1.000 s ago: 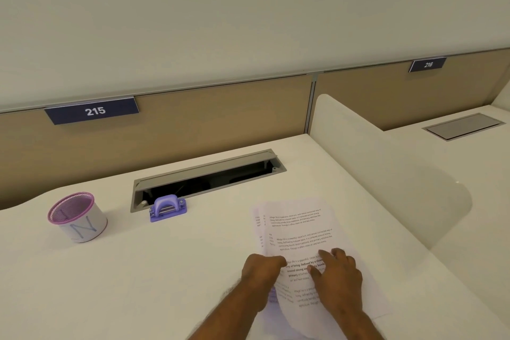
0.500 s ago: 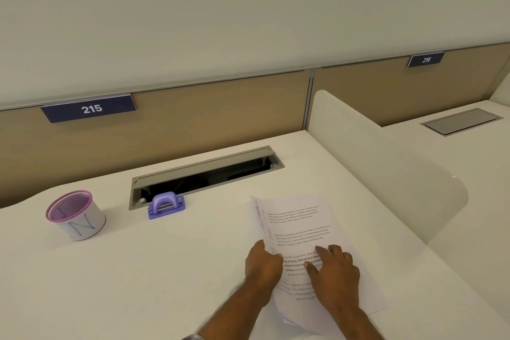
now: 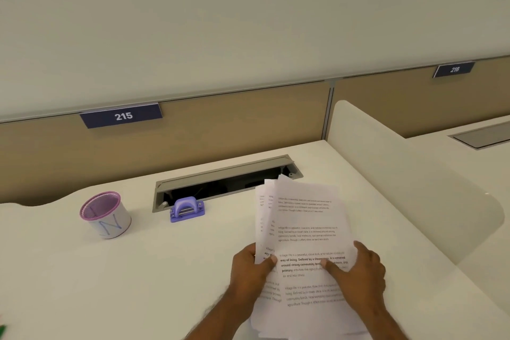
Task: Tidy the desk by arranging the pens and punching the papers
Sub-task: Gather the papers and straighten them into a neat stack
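Observation:
A loose stack of printed papers (image 3: 303, 218) is lifted off the white desk (image 3: 138, 279), its far end raised and the sheets fanned unevenly. My left hand (image 3: 252, 270) grips the stack's left edge with the thumb on top. Along the right edge, my right hand (image 3: 358, 270) holds the stack with its thumb pressed on the text. A purple hole punch (image 3: 187, 210) stands at the back of the desk, left of the papers. Further left is a pen cup (image 3: 106, 215) with a pink mesh rim and white wrap; no pens show in it.
An open grey cable tray (image 3: 220, 176) is sunk into the desk behind the punch. A white rounded divider (image 3: 400, 174) borders the desk on the right. A tan back panel carries a "215" label (image 3: 122, 116). Something green (image 3: 2, 328) peeks in at the bottom left edge.
The papers lay flat under both hands before; now both hands have closed on the stack's sides and raised it off the desk, its far end tilted up over the cable tray.

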`<state>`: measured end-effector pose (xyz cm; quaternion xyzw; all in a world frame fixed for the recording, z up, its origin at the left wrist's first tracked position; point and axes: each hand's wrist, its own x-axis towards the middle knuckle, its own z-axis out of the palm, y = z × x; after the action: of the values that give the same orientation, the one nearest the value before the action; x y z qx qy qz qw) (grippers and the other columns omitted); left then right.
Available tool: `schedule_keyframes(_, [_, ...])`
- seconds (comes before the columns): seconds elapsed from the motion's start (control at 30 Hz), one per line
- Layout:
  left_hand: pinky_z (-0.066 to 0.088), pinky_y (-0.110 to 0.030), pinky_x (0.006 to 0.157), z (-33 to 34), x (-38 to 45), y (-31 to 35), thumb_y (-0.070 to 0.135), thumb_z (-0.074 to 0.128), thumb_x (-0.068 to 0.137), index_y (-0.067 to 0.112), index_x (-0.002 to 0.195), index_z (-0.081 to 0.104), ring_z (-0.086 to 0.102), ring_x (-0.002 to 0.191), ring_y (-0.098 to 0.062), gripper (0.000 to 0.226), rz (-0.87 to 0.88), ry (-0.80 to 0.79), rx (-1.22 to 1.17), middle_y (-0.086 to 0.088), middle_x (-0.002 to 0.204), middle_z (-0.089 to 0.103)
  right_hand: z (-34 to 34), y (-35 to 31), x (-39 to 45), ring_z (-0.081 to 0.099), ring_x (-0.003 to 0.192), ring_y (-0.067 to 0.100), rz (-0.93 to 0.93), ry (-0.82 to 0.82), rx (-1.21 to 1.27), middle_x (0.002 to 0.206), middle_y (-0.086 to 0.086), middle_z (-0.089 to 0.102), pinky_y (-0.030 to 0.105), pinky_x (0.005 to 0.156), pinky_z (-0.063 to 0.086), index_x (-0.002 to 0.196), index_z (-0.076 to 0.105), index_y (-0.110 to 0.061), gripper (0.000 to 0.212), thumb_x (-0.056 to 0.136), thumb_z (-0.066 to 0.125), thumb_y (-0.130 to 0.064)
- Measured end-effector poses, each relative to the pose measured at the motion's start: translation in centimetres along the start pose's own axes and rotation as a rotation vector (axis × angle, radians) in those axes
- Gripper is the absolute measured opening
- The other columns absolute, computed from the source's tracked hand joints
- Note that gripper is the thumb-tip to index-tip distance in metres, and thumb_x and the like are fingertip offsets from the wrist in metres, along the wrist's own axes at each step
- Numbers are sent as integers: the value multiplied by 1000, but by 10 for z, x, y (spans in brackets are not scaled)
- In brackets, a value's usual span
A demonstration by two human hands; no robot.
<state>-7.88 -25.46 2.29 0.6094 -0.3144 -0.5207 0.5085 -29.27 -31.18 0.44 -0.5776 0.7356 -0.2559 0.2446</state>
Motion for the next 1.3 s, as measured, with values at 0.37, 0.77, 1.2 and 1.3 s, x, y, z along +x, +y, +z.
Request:
schedule_keyframes(0.37, [58,-52,85,-78,-19,34,9,73,85,3,116,66,71,100,-42,32,56,-125,-72,-20,111,73,-14,-49,9,67,110,35,57,-815,1006,119,18,69,44,93,55,121,63,-3,48,77,77,-11])
schedule_keyframes(0.77, [55,-58,90,-121,-51,49,0,71,83,7,124,60,69,104,-41,44,93,-110,-80,-17,118,71,-23,-92,1,69,102,38,-108,-814,947,111,21,72,40,83,60,105,73,-1,36,71,79,-9])
schedule_keyframes(1.2, [57,-57,85,-149,-86,77,13,78,78,5,119,66,71,100,-40,43,267,51,-84,-18,115,72,-23,-130,-42,69,103,34,-310,-906,835,113,13,73,50,91,55,117,65,-9,53,68,83,-10])
schedule_keyframes(1.3, [59,-55,82,-156,-95,78,16,76,79,9,118,67,71,99,-38,40,320,38,-55,-14,115,73,-26,-140,-54,71,98,32,-375,-868,771,109,10,74,48,85,58,112,69,-13,45,70,83,-18])
